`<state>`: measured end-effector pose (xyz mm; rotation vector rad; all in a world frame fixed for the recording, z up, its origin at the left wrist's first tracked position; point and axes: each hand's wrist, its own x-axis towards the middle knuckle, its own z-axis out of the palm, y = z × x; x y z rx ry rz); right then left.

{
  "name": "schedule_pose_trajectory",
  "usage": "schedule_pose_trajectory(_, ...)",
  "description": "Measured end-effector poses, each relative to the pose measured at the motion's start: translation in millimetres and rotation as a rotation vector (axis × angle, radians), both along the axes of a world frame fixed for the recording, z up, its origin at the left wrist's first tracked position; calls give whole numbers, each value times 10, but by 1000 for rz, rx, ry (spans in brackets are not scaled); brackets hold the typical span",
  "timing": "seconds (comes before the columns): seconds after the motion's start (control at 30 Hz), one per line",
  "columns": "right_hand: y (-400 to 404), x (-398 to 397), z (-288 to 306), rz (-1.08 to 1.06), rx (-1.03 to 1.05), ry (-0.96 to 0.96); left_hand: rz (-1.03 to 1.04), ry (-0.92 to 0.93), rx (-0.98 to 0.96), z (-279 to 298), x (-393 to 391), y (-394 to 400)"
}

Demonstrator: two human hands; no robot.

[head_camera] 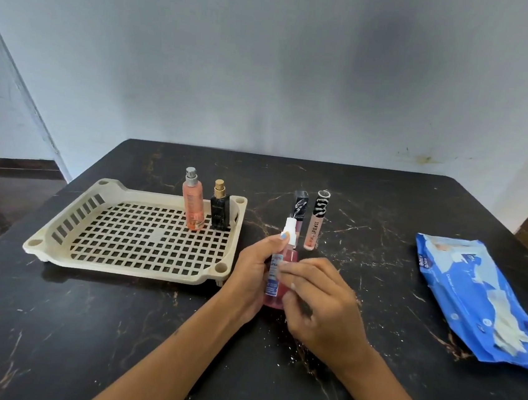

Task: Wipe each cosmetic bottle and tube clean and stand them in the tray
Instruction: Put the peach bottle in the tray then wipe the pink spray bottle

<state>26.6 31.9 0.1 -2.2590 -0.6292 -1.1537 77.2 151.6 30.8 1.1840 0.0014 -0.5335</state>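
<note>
Fingers [251, 263] around smooth pink spray bottle [275, 279]

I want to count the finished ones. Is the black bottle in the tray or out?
In. The black bottle stands upright on the tray grid at its far right corner, beside the orange bottle.

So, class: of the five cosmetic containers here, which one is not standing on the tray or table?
The pink spray bottle with the white nozzle: the left hand grips it.
</note>
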Motion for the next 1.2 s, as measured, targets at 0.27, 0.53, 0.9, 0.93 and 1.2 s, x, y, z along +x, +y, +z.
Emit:
schedule_pose_trajectory(0.27, 0, -4, -42, 30, 53, 32, 3, 56, -58, -31, 35, -4)
schedule_pose_trajectory(0.53, 17, 4, -60, 0, 163, 76, 76, 24, -137, -26, 48, -43)
schedule_pose_trajectory(0.9, 83, -108, -45, 5, 260, 173, 74, 12, -34, -3, 12, -47)
schedule_pose_trajectory(0.93, 98, -123, -40, 37, 249, 184, 70, 21, -11, -5, 11, -43)
schedule_pose_trajectory(1.2, 91, -126, -55, -60, 111, 99, 80, 32, 6, 5, -6, -45)
